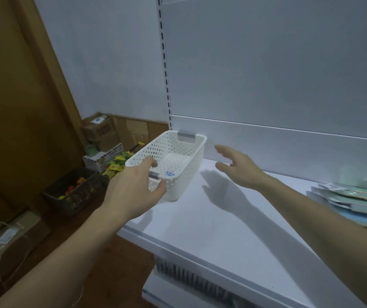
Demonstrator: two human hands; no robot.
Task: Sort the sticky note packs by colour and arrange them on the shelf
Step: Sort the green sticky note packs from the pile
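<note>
An empty white perforated basket (178, 152) stands at the left end of the white shelf (233, 218). My left hand (133, 187) grips the basket's near rim by its grey handle. Just right of the basket, my right hand (238, 167) hovers above the shelf, empty and with fingers spread. A loose pile of sticky note packs (353, 201), mostly blue and teal with a bit of yellow, lies at the shelf's right edge and is partly cut off by the frame.
The shelf's white back panel (267, 85) rises behind. Left of the shelf on the floor are cardboard boxes (102, 132), a box of yellow packets (113, 163) and a dark crate (76, 190) of small items. A brown door (11, 107) fills the left.
</note>
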